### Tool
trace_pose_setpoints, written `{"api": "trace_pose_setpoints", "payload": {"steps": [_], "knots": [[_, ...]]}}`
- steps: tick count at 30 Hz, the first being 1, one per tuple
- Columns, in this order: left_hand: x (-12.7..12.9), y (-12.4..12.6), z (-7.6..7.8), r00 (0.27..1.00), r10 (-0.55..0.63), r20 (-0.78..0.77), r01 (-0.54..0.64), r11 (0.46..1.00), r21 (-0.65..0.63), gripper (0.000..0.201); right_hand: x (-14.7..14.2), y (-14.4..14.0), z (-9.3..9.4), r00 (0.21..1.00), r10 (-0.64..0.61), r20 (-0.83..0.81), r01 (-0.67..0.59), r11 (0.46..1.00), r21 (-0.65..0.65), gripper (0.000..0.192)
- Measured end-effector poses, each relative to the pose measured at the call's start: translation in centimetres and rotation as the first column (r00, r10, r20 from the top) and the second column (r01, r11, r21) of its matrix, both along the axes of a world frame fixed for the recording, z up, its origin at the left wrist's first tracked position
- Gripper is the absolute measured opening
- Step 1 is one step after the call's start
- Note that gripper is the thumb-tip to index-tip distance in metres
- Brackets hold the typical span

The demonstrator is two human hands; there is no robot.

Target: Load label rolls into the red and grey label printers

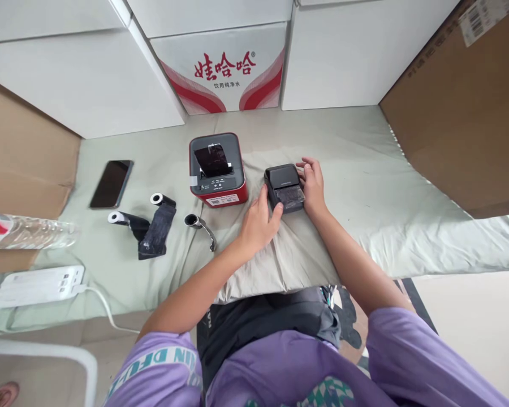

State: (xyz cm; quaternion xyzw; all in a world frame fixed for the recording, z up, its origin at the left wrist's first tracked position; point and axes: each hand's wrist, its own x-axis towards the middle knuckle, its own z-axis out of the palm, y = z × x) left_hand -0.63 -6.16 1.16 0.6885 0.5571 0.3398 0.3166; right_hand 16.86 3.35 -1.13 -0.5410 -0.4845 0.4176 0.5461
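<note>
A small black printer [285, 183] with a lid and a dark, scuffed front panel stands on the cloth-covered surface between my hands. Along its left side and front corner lie the fingers and thumb of my left hand [261, 219]. My right hand [313, 189] is curled against its right side, with the fingertips near the back corner. Together the two hands clasp it. To the left is a red and black printer [216, 183] with a black strip [213, 160] sticking out of its top.
Left of the printers lie a small black paper roll [192, 220], two more partly unwound rolls [152, 232], and a phone [112, 184]. A clear bottle [46, 232] and a white power bank [40, 287] with a cable sit further left. Cartons [224, 73] line the back; a brown box [458, 113] stands right.
</note>
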Motion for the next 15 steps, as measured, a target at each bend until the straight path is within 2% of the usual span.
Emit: {"api": "trace_pose_setpoints", "payload": {"steps": [3,7,9,12,15], "knots": [[0.3,-1.2,0.4,0.999,-0.024,-0.038,0.027,0.997,0.075,0.079,-0.1,0.0,-0.1,1.000,-0.018,-0.018,0.018,1.000,-0.005,0.054],[0.2,-1.5,0.7,0.998,-0.042,-0.046,0.050,0.984,0.171,0.075,0.0,0.2,-0.2,1.000,-0.008,0.008,0.008,1.000,-0.003,0.059],[-0.1,-0.3,0.9,0.998,-0.055,0.026,0.050,0.986,0.161,0.073,-0.1,0.2,-0.2,1.000,-0.008,0.008,0.008,1.000,-0.009,0.061],[-0.2,2.8,1.5,0.989,-0.043,0.138,0.030,0.995,0.098,0.069,-0.2,0.2,0.0,1.000,-0.008,-0.023,0.007,1.000,-0.014,0.060],[0.0,6.0,2.9,0.992,0.040,0.120,-0.042,0.999,0.010,0.062,-0.3,0.2,0.2,0.997,-0.005,-0.072,0.004,1.000,-0.010,0.055]]}}
